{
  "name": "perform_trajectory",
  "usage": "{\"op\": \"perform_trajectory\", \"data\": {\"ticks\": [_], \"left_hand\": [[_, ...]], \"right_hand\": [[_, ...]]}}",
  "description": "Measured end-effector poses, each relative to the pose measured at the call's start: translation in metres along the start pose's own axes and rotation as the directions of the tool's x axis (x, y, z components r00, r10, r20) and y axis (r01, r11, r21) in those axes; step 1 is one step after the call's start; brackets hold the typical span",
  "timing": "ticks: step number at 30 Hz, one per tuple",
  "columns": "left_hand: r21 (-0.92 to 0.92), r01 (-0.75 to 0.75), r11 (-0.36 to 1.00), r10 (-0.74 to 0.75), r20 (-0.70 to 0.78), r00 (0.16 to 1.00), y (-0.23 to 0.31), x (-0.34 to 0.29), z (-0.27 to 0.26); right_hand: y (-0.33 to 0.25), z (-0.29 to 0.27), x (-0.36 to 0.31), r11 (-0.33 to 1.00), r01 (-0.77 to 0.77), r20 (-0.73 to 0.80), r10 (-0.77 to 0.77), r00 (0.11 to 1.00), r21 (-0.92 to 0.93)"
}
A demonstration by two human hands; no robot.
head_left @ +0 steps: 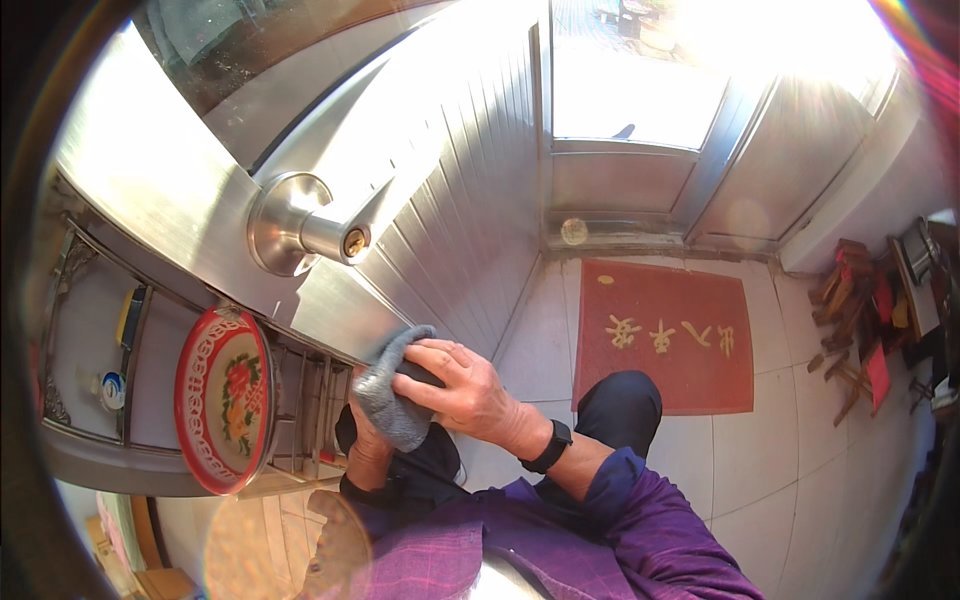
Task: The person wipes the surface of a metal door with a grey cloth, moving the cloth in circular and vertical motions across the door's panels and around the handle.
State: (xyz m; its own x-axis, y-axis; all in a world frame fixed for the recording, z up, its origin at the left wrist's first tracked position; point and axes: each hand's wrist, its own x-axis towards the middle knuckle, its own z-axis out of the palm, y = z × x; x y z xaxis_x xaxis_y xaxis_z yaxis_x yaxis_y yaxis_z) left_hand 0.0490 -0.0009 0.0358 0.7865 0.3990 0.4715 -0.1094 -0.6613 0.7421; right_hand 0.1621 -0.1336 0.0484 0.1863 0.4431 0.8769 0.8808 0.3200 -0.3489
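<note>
A grey cloth (400, 395) is bunched at the lower edge of the metal door panel (400, 230). My right hand (460, 390) has its fingers curled over the cloth, gripping it from the right side; a black watch is on that wrist. My left hand (370, 440) is just below and left of it, up against the cloth's underside, its fingers hidden behind the cloth. Above both hands a round silver door knob (305, 230) with a brass keyhole sticks out from the door.
On the left, a red-rimmed enamel basin (190, 400) with painted flowers stands in a metal rack (125, 400). A red doormat (665, 370) lies on the tiled floor. Wooden stools (850, 310) are stacked at the right. Strong sunlight enters through the glazed door beyond.
</note>
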Motion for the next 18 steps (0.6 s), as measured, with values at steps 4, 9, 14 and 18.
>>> {"op": "perform_trajectory", "data": {"ticks": [4, 9, 14, 18], "left_hand": [[0.16, -0.042, 0.986, 0.056, -0.084, 0.995, -0.011, -0.023, -0.003], [0.081, 0.215, 0.973, -0.207, -0.1, 0.973, -0.027, -0.055, 0.003], [-0.016, 0.277, 0.961, -0.277, -0.085, 0.957, -0.039, -0.066, 0.005], [0.152, 0.274, 0.95, -0.263, -0.09, 0.961, -0.043, -0.085, 0.014]], "right_hand": [[0.011, 0.008, -0.04, 0.997, -0.083, 0.024, 0.083, 0.996, 0.001], [0.016, 0.022, -0.085, 0.977, -0.212, 0.098, 0.212, 0.972, -0.012], [0.028, 0.035, -0.144, 0.895, -0.436, 0.355, 0.441, 0.824, -0.099], [0.023, 0.036, -0.186, 0.599, -0.784, 0.386, 0.77, 0.508, -0.165]]}}
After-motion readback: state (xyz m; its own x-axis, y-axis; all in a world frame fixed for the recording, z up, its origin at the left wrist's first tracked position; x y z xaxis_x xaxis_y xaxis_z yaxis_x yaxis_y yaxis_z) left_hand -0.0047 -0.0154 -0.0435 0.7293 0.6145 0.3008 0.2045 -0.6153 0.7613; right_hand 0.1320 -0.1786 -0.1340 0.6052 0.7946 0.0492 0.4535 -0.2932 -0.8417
